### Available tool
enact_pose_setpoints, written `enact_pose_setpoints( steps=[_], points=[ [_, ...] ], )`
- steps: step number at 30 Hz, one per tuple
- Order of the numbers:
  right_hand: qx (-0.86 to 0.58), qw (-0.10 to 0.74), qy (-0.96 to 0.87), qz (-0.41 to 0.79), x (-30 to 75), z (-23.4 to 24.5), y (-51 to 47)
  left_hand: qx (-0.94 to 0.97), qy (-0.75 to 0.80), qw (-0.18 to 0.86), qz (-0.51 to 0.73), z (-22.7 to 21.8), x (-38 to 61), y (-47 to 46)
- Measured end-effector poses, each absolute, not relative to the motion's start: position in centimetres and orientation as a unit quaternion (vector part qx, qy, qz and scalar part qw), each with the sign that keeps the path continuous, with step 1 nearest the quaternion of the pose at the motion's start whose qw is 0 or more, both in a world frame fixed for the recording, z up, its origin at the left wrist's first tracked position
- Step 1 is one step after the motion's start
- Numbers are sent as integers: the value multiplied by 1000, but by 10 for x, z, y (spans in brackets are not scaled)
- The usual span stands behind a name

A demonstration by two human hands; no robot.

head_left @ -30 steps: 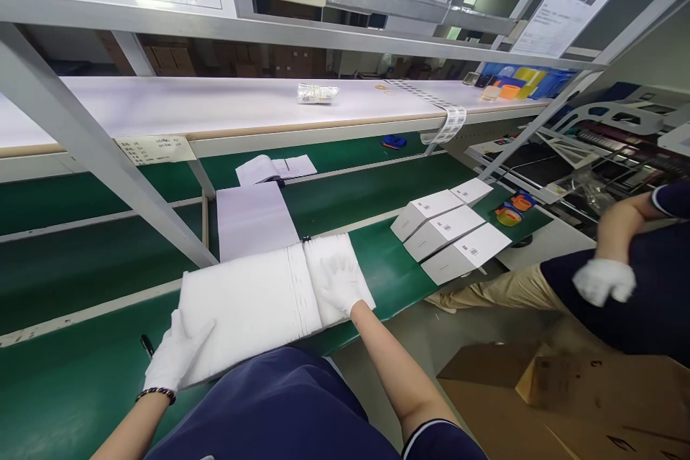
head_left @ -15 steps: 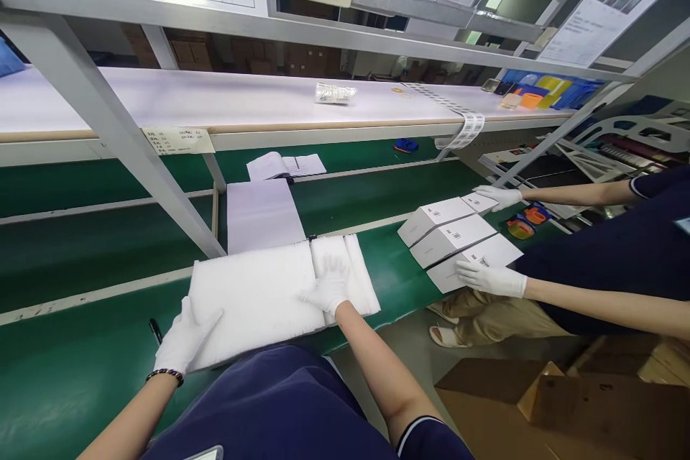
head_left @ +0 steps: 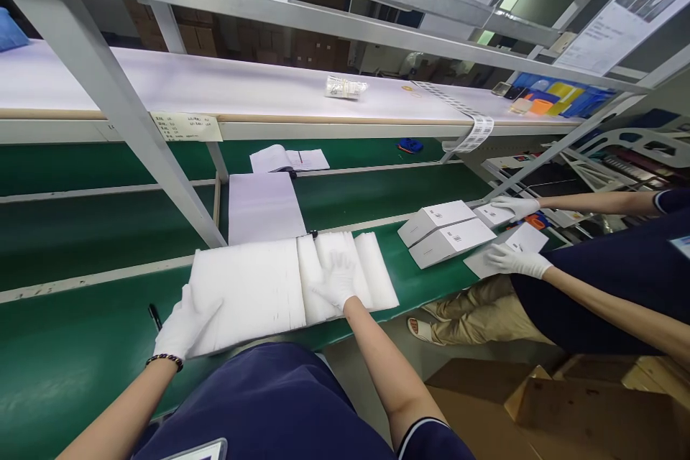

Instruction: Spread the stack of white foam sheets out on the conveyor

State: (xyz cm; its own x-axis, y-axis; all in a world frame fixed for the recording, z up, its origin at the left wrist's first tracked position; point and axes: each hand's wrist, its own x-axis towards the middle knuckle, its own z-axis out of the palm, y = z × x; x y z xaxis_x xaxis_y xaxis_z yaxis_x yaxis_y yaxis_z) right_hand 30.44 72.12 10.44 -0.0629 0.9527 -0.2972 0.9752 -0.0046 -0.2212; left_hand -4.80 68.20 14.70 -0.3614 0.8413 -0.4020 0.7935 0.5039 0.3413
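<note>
My right hand (head_left: 337,282) lies flat, fingers spread, on the fanned foam sheets (head_left: 371,269); left hand (head_left: 180,327) pins the foam stack (head_left: 248,287) corner, ungripped; stack's long axis runs left-right on the green desk (head_left: 70,359).

1. Bare green belt (head_left: 65,374) lies open to the left of my left hand (head_left: 180,330).
2. A slanted metal post (head_left: 116,115) blocks the far left.
3. To the right of my right hand (head_left: 337,280), white boxes (head_left: 445,230) and a co-worker's gloved hands (head_left: 514,259) fill the belt.
4. A low shelf (head_left: 215,97) overhangs the far side.
</note>
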Motion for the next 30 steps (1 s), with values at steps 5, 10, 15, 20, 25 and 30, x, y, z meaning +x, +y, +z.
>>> enact_pose_setpoints(
  steps=[5, 10, 15, 20, 25, 30],
  points=[
    [668, 22, 722, -179, 290, 109, 723, 499, 820, 277, 44, 146, -49, 681],
    [626, 8, 757, -190, 264, 123, 725, 498, 817, 287, 37, 149, -49, 680],
    [653, 46, 721, -226, 236, 135, 727, 499, 818, 282, 45, 149, -48, 681],
    [681, 29, 701, -211, 227, 135, 726, 497, 820, 280, 47, 147, -50, 680],
    [680, 12, 698, -224, 238, 130, 727, 498, 819, 280, 57, 143, -54, 679],
    [677, 33, 711, -188, 252, 120, 727, 495, 821, 277, 60, 143, -55, 679]
  ],
)
